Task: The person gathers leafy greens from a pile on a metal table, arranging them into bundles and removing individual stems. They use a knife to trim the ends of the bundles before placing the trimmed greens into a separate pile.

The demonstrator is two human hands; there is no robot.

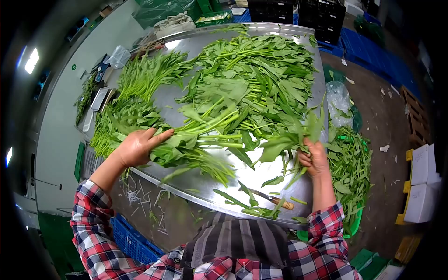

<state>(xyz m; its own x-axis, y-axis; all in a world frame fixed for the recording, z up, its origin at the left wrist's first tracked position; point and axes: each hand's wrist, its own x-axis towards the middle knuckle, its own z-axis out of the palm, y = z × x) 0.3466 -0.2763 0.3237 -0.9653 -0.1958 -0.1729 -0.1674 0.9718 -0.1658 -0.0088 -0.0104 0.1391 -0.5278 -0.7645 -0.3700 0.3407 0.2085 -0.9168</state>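
My left hand (pixel 140 146) closes over the leafy end of a bunch of water spinach (pixel 200 161), index finger lying along the top and the other fingers partly hidden by leaves. The cut stems of that bunch point toward the table's near edge. On the other side, my right hand (pixel 315 157) is a fist around a few water spinach stems (pixel 289 142) with leaves sticking out above and below. A knife with a wooden handle (pixel 282 203) lies near the front edge, among loose leaves. Behind both hands a large heap of water spinach (pixel 261 79) covers the metal table (pixel 184 35).
Sorted bunches (pixel 140 79) lie on the left, beside a scale (pixel 99 99). At the right stands a green basket (pixel 357 221) full of stems and leaves. A blue crate (pixel 135 240) sits on the floor at lower left. Black crates (pixel 322 18) are stacked beyond the table.
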